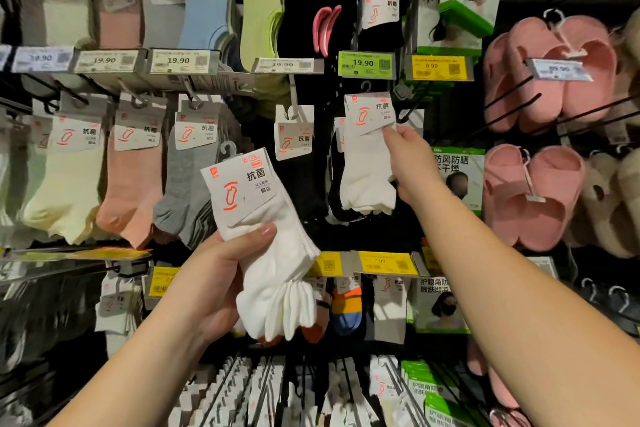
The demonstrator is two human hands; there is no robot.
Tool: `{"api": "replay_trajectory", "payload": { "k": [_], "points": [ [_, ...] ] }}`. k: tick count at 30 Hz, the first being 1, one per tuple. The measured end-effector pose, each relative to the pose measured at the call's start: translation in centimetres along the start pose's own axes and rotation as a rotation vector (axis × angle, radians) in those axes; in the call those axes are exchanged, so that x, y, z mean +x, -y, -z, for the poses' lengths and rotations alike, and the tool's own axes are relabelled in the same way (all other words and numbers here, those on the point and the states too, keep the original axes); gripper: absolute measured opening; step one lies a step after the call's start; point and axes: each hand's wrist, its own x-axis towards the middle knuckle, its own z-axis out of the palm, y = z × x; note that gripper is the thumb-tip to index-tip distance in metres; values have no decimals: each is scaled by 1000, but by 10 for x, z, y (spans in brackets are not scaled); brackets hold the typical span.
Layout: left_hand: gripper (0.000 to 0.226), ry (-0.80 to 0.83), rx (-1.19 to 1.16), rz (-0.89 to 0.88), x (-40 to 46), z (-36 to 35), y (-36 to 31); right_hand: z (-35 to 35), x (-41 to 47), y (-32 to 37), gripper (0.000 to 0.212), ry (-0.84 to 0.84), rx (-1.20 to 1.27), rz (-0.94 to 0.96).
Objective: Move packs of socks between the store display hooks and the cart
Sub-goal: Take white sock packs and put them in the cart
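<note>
**Right hand's pack is basically at the hook, left pack is the one waiting**

So you've got two packs of white ankle socks in play. Your right hand (412,163) is up at the display, thumb and fingers pinched on the right edge of the upper white sock pack (369,163), just below its card header. That pack hangs nearly straight, long axis running 12 to 6, with its little plastic hanger (366,86) at the 12 end. From your grip, the hanger sits at about 11 o'clock, right under the green 19.90 price tag (366,64). I can't tell if it's actually on the display hook or just beside it, the background there is too dark.

Your left hand (221,274) is lower and closer to you, wrapped around the middle of the second white sock pack (266,236). That one's tilted, hanger end at 11, toes at 5.

My guess: the right hand is the nearer one to the peg, so the next move hangs on lining that hanger up along the peg. No cart visible anywhere, so can't say which way the packs are headed.
</note>
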Motion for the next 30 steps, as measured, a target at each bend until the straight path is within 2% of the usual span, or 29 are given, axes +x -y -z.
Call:
{"api": "replay_trajectory", "payload": {
  "k": [5,10,13,22,30],
  "points": [
    [43,0,5,10,0,0,0,1,9,-7,29,9,-52,-66],
    [48,-2,16,32,2,0,1,-2,11,-12,20,50,-340,-72],
    [46,1,22,37,2,-2,2,-3,11,-14,23,56,-381,-55],
    [43,-17,29,52,3,4,1,-1,-7,-7,23,45,-143,133],
    [45,-4,14,57,2,-3,4,-3,-1,5,28,-6,-105,97]
  ]
}}
